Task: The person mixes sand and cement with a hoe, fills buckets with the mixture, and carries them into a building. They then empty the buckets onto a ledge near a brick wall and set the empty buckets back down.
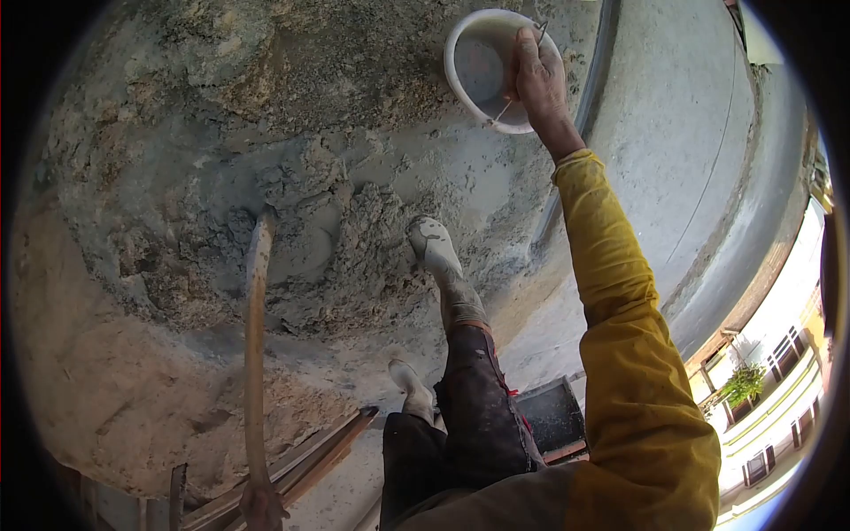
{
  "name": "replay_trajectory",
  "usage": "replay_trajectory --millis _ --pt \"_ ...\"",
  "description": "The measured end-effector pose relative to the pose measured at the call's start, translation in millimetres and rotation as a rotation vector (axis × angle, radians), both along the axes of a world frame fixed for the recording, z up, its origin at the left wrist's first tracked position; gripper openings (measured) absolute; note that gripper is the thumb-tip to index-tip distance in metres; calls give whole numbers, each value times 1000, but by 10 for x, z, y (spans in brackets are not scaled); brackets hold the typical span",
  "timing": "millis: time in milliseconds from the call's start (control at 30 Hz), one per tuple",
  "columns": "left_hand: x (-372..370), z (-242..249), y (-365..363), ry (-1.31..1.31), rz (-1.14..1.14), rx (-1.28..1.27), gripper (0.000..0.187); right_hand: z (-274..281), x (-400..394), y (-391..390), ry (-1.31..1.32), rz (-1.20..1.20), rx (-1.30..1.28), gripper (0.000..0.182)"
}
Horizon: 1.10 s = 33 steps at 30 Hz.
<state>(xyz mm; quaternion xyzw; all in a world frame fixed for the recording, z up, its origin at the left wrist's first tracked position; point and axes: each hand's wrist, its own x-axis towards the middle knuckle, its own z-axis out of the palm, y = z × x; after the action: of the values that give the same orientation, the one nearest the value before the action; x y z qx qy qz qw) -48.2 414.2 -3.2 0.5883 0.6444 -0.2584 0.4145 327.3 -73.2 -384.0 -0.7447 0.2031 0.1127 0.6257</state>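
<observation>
My right hand [537, 84], at the end of a yellow sleeve, is closed round the thin handle of a pale bucket [456, 71]. Grey residue coats the bucket's inside, and its open mouth shows. At the bottom left, my left hand [263, 508] grips the lower end of a long wooden handle [255, 354]. The handle's far end reaches into wet grey mortar [305, 239], which hides whatever is fixed there.
My mud-coated boots [434, 248] stand at the mortar's near edge. Sand [115, 380] lies at the left, wooden boards [310, 460] at the bottom. A dark rectangular container [549, 420] is beside my leg. A concrete surface [673, 150] curves along the right.
</observation>
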Motion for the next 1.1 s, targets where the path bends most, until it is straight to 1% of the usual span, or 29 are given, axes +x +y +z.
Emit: replay_trajectory --millis 33,67,100,167,233,267,300,333,367,400,433,500,533,567,600,633,667,700,733,767,800,833,867,900,933,1000,1033,1100 --pt "10 -6 10 3 9 2 41 8 -113 -65 67 -45 -74 49" --pt "-2 -10 33 -14 13 -21 43 -2 -227 -88 132 -90 -148 54" --pt "-37 -2 63 -30 17 -46 45 -33 -365 -60 134 -83 -148 54" --pt "-98 -12 112 -21 24 -41 43 -104 -664 -12 184 -70 -145 54" --pt "-85 -15 100 -42 32 -50 43 -56 -937 147 241 -62 -187 54" --pt "-168 -14 159 -70 35 -48 45 -199 -1122 140 231 -71 -136 47" --pt "-171 0 155 -66 39 -46 45 -272 -1269 143 235 -67 -134 47" --pt "-131 -8 129 -70 8 -53 46 -327 -1404 148 221 -93 -67 41" --pt "-94 -16 104 -75 -22 -59 47 -381 -1530 149 206 -120 0 39" --pt "-71 -16 91 -56 -25 -59 52 -468 -1672 115 220 -199 53 33" --pt "-58 -16 82 -56 -20 -58 52 -490 -1761 89 220 -194 53 33" --pt "-45 -17 87 -46 -53 -84 57 -535 -1968 -13 129 -356 90 30" --pt "-46 -33 104 -46 -47 -87 57 -635 -2088 -146 197 -365 34 26" --pt "-53 -48 126 -57 -74 -121 59 -703 -2209 -237 226 -376 -113 29" --pt "-38 -40 130 -63 -95 -147 62 -659 -2253 -333 358 -169 -549 36" --pt "-39 7 111 -52 -67 -124 62 -608 -2433 -292 458 -115 -1066 44" --pt "36 -14 39 -55 -80 -106 55 -364 -2472 -65 357 -195 -1053 50" --pt "84 -37 -10 -59 -94 -95 49 -61 -2460 304 254 -150 -952 49" --pt "86 -28 -29 -63 -64 -79 49 193 -2547 753 159 -108 -855 48" --pt "82 -39 -32 -58 -76 -103 51 302 -2688 1195 119 32 -689 44" --pt "37 -42 -26 -51 -93 -130 54 422 -2839 1741 119 122 -488 42" --pt "-48 -46 -13 -61 -78 -122 54 405 -3025 2238 235 239 -231 43" --pt "-158 -63 -2 -70 -119 -164 59 286 -3253 2736 295 376 -21 48" --pt "-311 -60 -2 -77 -162 -206 64 336 -3310 3262 658 295 389 55" --pt "-495 -60 -15 -87 -120 -248 69 682 -3111 3642 921 312 452 62" --pt "-959 -175 2 -163 -58 -339 78 302 -3201 4351 1010 30 601 53" --pt "-1243 -214 22 -122 -42 -377 80 179 -3207 4515 1016 39 590 53" --pt "-1997 -397 151 -175 -223 -332 70 26 -3329 4816 971 65 330 32"
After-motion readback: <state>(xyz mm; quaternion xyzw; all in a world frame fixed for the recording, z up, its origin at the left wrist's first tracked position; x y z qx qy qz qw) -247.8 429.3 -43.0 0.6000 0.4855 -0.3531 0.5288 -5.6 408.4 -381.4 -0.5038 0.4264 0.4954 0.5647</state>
